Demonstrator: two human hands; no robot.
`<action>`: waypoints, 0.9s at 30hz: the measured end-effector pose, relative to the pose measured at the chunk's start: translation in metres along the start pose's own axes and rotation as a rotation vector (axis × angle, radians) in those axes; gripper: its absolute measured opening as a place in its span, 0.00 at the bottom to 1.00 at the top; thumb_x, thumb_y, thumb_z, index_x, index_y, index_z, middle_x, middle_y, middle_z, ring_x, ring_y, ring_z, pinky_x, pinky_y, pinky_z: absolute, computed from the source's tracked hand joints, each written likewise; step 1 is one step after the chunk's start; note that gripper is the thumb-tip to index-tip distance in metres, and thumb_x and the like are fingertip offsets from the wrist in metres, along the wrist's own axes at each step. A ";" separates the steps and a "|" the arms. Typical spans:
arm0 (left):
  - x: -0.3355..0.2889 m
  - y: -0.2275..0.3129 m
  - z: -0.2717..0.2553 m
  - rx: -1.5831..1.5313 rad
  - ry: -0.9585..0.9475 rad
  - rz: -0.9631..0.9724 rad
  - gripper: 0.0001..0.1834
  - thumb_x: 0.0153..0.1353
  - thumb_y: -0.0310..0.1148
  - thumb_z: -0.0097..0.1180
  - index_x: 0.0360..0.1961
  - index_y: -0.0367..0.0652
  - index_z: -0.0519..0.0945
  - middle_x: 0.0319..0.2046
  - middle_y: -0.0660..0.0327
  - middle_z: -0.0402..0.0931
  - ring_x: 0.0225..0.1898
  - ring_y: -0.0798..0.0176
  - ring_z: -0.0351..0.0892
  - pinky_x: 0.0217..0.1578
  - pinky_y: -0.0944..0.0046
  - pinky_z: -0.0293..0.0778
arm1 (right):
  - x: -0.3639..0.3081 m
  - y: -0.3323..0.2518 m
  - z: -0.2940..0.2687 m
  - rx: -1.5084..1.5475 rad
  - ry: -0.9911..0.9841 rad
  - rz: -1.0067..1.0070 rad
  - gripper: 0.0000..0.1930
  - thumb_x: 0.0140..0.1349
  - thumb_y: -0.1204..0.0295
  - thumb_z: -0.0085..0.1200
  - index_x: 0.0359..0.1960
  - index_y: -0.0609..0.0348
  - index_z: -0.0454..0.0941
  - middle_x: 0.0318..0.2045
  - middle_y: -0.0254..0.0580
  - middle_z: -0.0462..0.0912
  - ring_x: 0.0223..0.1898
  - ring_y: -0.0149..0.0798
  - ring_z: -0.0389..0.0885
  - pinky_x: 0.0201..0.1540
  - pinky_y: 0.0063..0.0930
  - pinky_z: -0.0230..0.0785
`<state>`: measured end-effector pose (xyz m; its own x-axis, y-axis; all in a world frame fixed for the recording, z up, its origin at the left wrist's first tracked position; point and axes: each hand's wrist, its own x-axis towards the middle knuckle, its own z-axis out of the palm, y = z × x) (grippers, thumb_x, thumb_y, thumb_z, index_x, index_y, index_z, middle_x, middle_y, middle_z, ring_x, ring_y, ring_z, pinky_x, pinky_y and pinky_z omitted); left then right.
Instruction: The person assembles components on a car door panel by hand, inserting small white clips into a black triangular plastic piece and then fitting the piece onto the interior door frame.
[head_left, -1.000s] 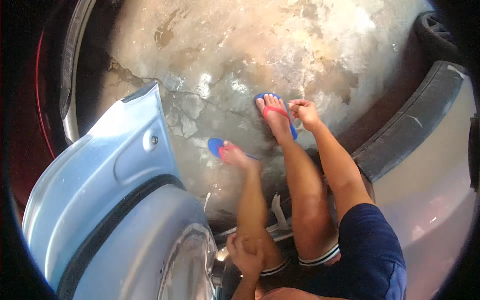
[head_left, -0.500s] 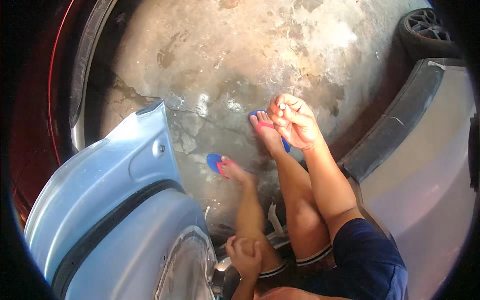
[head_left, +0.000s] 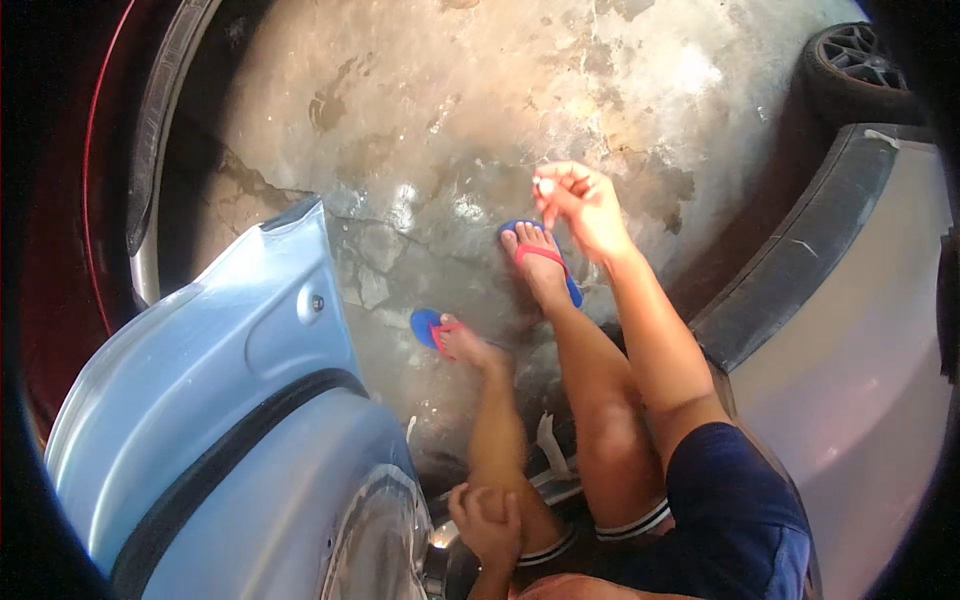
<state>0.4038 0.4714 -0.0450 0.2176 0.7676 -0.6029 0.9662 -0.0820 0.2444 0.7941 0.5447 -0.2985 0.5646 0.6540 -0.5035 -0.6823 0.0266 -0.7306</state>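
My right hand (head_left: 582, 212) is raised over my right foot, on the right forearm stretched out in front of me. Its thumb and forefinger are pinched around a small white thing (head_left: 545, 186), too small to name. My left hand (head_left: 487, 522) rests on my left knee, its fingers spread and bent over it, holding nothing. Both feet wear blue flip-flops with red straps, the right flip-flop (head_left: 575, 290) farther out than the left flip-flop (head_left: 425, 326).
To my left stands an open light blue car door (head_left: 250, 310) with a black rubber seal (head_left: 215, 465). A grey car panel with black trim (head_left: 800, 260) is on the right, a wheel (head_left: 855, 65) beyond it. A dark red car (head_left: 60, 250) edges the far left. Stained, cracked concrete (head_left: 480, 110) lies ahead.
My right hand has moved slightly up and left and turned, its pinch kept. The left hand stays on the knee. The whole view has shifted a little.
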 end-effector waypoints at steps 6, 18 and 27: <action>0.007 -0.004 -0.001 0.020 -0.006 0.009 0.22 0.54 0.37 0.71 0.46 0.41 0.79 0.56 0.44 0.69 0.59 0.37 0.71 0.61 0.42 0.68 | 0.122 0.110 -0.139 -1.264 0.473 -0.188 0.09 0.63 0.71 0.56 0.39 0.61 0.86 0.35 0.59 0.87 0.40 0.59 0.87 0.45 0.47 0.79; 0.005 0.007 0.000 0.178 -0.009 -0.006 0.27 0.48 0.41 0.73 0.47 0.41 0.80 0.55 0.44 0.72 0.58 0.36 0.72 0.60 0.41 0.68 | 0.022 0.221 -0.142 -1.791 0.307 -0.063 0.18 0.58 0.66 0.62 0.45 0.65 0.76 0.44 0.63 0.81 0.46 0.64 0.83 0.50 0.55 0.77; 0.004 0.018 -0.005 0.175 -0.003 -0.078 0.22 0.57 0.43 0.70 0.48 0.44 0.80 0.57 0.45 0.75 0.57 0.36 0.75 0.58 0.41 0.72 | 0.163 0.119 -0.154 -1.659 0.466 -0.172 0.15 0.55 0.76 0.54 0.45 0.65 0.76 0.45 0.62 0.81 0.47 0.62 0.82 0.52 0.51 0.76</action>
<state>0.4210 0.4761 -0.0388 0.1415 0.7738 -0.6175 0.9894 -0.1318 0.0615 0.8766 0.5377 -0.5384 0.8536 0.4639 -0.2368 0.3923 -0.8717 -0.2936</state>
